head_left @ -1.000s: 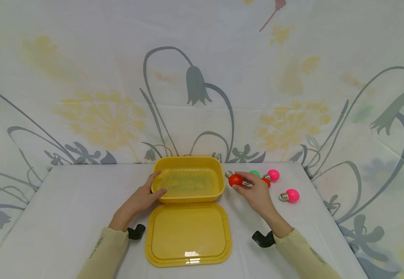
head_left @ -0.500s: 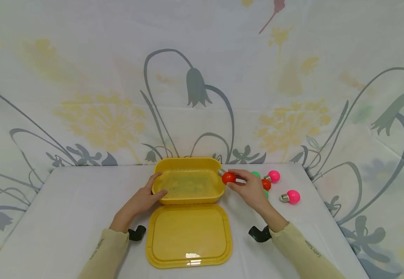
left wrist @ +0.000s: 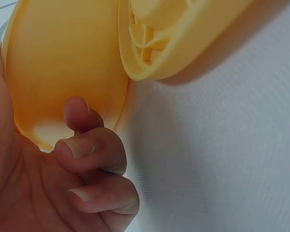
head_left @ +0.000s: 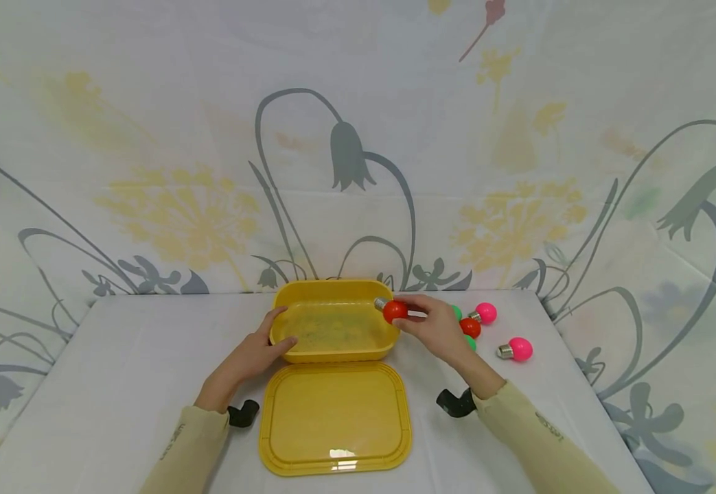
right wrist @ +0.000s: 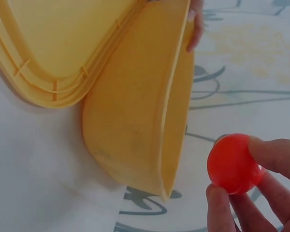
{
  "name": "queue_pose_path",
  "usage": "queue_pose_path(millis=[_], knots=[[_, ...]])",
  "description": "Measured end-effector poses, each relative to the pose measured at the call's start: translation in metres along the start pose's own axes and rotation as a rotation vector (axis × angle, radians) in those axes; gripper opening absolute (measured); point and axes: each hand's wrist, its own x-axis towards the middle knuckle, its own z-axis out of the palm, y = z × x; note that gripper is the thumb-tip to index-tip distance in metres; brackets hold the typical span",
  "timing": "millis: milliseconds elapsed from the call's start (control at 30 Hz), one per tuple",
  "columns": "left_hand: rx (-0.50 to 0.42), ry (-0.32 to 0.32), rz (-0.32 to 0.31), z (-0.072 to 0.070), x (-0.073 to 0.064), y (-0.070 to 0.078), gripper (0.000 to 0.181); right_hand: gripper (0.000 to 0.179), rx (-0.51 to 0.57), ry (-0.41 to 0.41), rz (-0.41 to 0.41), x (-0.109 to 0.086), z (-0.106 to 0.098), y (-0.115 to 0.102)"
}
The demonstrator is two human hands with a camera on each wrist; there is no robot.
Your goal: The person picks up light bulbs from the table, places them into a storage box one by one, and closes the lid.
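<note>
A red light bulb (head_left: 395,312) with a silver screw base is pinched between the thumb and fingers of my right hand (head_left: 434,329), over the right rim of a yellow plastic box (head_left: 333,356). In the right wrist view the round red bulb (right wrist: 234,163) shows beside the box wall (right wrist: 130,106), its base mostly hidden. My left hand (head_left: 259,350) grips the box's left side, thumb over the rim and fingers outside. The left wrist view shows that hand's fingers (left wrist: 94,150) curled at the box's end (left wrist: 63,63). No contents show inside the box.
A yellow lid (head_left: 336,418) lies flat in front of the box. To the right are another red bulb (head_left: 471,328), green bulbs (head_left: 469,342) partly behind the hand, a pink bulb (head_left: 487,313) and a second pink bulb (head_left: 521,349) lying apart. A patterned cloth backs the white table.
My right hand has carried the red bulb leftward and slightly up, from beside the box to over its right rim. The bulbs behind it show more. My left hand stays on the box.
</note>
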Motion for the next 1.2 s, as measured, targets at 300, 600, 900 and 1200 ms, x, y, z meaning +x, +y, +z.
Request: queue_pose_path(millis=[300, 600, 900, 1200], knots=[[-0.005, 0.0, -0.001, 0.0, 0.0, 0.0, 0.074, 0.04, 0.021, -0.109, -0.038, 0.011, 0.001, -0.002], [0.007, 0.002, -0.007, 0.002, 0.0, 0.002, 0.072, 0.038, 0.046, -0.185, -0.041, 0.023, 0.003, -0.008], [0.076, 0.043, 0.045, -0.001, 0.002, -0.001, 0.07, 0.035, 0.022, -0.191, -0.071, 0.034, 0.007, -0.015], [0.062, 0.042, 0.058, -0.001, 0.001, -0.004, 0.068, 0.036, -0.005, -0.2, -0.082, 0.044, 0.011, -0.016]])
